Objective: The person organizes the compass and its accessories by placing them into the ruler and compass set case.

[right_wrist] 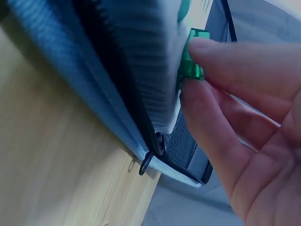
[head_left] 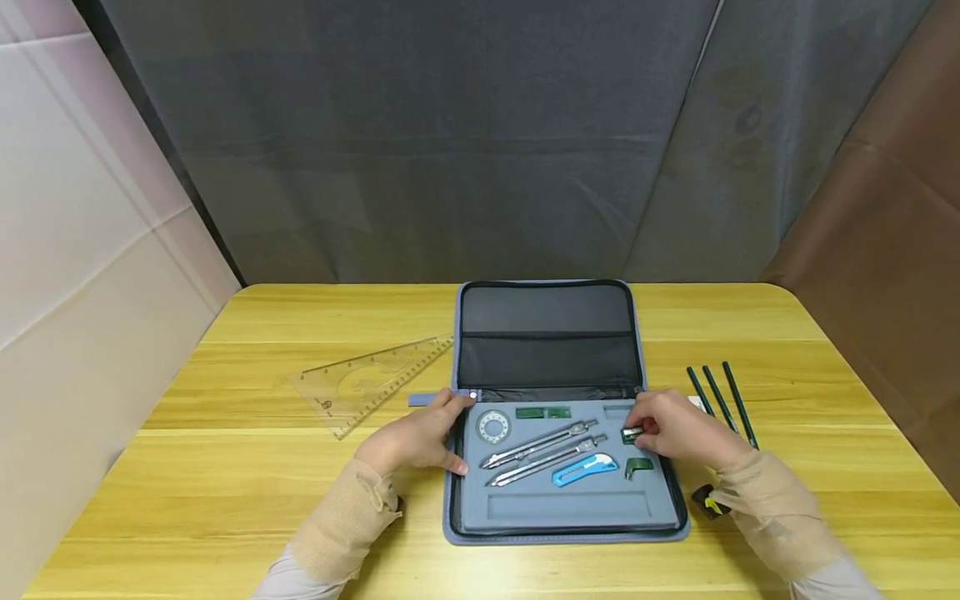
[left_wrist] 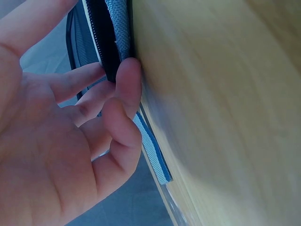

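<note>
An open zippered case (head_left: 566,539) lies on the table, its grey tray (head_left: 517,518) holding two silver compasses (head_left: 536,446), a blue cutter (head_left: 585,469), a round white-ringed disc (head_left: 493,427), two green pieces (head_left: 543,412) and a dark green piece (head_left: 638,467). My right hand (head_left: 686,429) pinches a small green object (right_wrist: 192,56) between thumb and fingers at the tray's right side. My left hand (head_left: 420,435) rests on the case's left edge, thumb and fingers spread along it; in the left wrist view the fingers (left_wrist: 128,84) touch the zipper edge.
A clear set square (head_left: 367,383) lies left of the case, beside a blue strap (head_left: 422,400). Several dark green pencils (head_left: 738,400) lie to the right, near a white piece partly behind my right hand. A black and yellow object (head_left: 708,502) sits by my right wrist.
</note>
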### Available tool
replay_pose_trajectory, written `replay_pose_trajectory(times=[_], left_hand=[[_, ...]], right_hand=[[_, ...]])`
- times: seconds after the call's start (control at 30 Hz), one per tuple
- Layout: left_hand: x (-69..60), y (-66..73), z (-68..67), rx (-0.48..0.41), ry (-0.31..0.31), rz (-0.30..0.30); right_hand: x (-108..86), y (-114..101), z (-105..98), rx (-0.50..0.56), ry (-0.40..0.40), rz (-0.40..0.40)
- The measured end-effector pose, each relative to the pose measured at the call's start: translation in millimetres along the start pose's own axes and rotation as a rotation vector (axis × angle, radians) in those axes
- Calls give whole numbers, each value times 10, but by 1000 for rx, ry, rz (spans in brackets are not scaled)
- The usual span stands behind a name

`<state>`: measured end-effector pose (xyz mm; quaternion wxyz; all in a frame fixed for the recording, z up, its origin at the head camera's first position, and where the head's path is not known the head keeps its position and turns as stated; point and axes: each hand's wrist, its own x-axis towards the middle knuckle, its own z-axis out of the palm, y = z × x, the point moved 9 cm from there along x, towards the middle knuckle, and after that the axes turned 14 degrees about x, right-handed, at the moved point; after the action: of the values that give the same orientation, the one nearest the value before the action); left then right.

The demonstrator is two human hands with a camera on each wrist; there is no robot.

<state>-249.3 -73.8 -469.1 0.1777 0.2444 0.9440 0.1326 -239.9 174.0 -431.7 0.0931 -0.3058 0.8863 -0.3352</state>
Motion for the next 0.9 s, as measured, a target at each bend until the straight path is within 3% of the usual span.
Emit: replay_pose_trajectory(times=[0.9], left_hand=[[-6, 13, -19, -20, 14, 9]], right_hand=[[-28, -47, 44, -44, -6, -109]])
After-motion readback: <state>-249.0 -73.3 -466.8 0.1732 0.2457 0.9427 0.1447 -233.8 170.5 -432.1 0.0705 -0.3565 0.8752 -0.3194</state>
